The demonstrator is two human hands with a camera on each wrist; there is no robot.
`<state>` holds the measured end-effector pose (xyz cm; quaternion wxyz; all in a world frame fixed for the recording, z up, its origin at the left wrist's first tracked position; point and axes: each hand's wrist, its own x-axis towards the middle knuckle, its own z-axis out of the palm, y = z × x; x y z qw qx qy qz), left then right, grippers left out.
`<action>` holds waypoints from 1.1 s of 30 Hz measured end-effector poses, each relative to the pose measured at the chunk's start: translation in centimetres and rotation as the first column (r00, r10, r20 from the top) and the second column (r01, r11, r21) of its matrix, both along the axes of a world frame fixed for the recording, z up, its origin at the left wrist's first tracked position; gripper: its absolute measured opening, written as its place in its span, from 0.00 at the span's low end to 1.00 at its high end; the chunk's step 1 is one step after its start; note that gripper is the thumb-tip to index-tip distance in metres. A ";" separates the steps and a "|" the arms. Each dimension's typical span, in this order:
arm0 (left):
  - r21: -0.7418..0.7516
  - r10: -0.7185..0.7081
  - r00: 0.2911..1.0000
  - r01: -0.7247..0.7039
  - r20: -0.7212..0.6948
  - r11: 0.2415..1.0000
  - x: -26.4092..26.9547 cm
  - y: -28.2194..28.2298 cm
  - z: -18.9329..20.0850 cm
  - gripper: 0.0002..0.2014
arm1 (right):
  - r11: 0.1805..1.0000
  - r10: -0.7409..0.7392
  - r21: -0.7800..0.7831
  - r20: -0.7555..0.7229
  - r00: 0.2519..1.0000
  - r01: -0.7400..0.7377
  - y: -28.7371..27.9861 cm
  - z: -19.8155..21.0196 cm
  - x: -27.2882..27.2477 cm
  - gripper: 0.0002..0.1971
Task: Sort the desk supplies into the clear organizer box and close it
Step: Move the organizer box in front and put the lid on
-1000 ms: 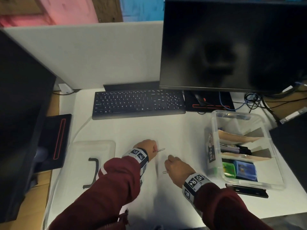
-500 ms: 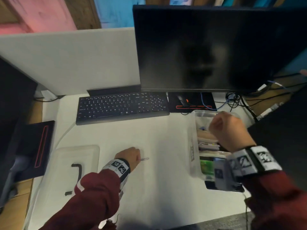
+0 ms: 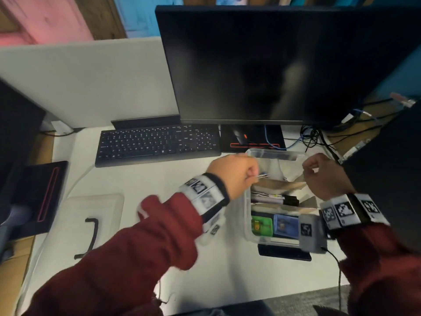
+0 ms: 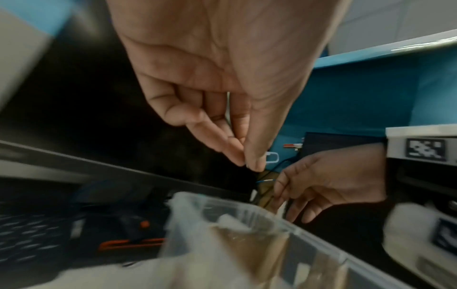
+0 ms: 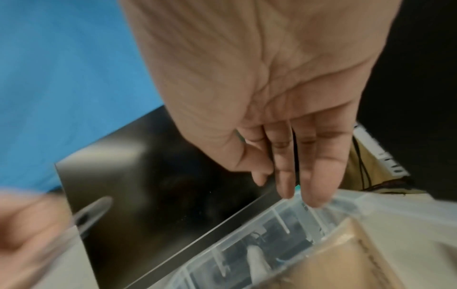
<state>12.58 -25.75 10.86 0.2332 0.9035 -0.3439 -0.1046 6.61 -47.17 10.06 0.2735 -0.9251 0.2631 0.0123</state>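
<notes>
Left hand (image 3: 234, 173) over clear organizer box (image 3: 247, 215) at its 10 o'clock corner, pinching paper clip (image 4: 271, 157); right hand (image 3: 323, 176) at 2 o'clock, fingers loosely curled, seemingly empty.

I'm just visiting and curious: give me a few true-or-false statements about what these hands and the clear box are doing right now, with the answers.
1. The left hand pinches a paper clip above the clear organizer box. True.
2. The lid is already closed on the box. False: it lies on the desk to the left, apart from the box.
3. The right hand is over the far end of the box. True.
4. The green item sits in the box's farthest compartment. False: it is in the nearest one, beside the blue item.
5. The keyboard lies inside the box. False: it lies on the desk, under the monitor.
</notes>
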 end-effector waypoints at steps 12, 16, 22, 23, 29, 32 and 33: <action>0.390 -0.130 0.992 0.121 -0.003 0.913 5.1 -10.2 -2.8 0.27 | 0.989 0.015 -0.140 -0.279 0.960 -0.056 1.3 0.3 -9.0 0.24; 0.431 -0.093 0.985 0.149 -0.147 0.890 5.8 -6.6 -4.2 0.36 | 0.986 0.117 -0.057 -0.454 0.883 -0.159 3.1 -0.8 -10.3 0.38; 0.343 0.196 0.979 -0.166 -0.055 0.925 3.2 2.1 -5.6 0.38 | 0.953 0.262 -0.023 -0.438 0.860 -0.302 4.0 -2.4 -5.5 0.40; 0.310 0.260 0.965 -0.237 -0.034 0.921 2.5 3.8 -6.0 0.35 | 0.948 0.288 0.003 -0.429 0.856 -0.317 4.5 -2.4 -4.4 0.40; 0.063 0.518 0.855 -0.516 -0.022 0.854 -2.8 12.2 -8.0 0.25 | 0.856 0.494 0.004 -0.307 0.814 -0.518 8.8 -3.8 0.6 0.38; -0.060 0.630 0.771 -0.636 -0.091 0.769 -4.9 17.0 -9.0 0.27 | 0.810 0.579 0.080 -0.269 0.769 -0.581 10.8 -4.6 2.1 0.40; -0.079 0.685 0.725 -0.689 -0.078 0.720 -5.6 18.6 -9.4 0.28 | 0.792 0.600 0.069 -0.278 0.750 -0.607 11.4 -4.7 2.4 0.43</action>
